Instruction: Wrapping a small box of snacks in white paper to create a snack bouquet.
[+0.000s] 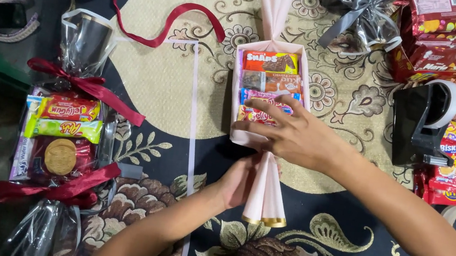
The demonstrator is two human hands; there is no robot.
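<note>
pink tray: matt paper | snack packets: glossy foil | ribbon: satin cloth
</note>
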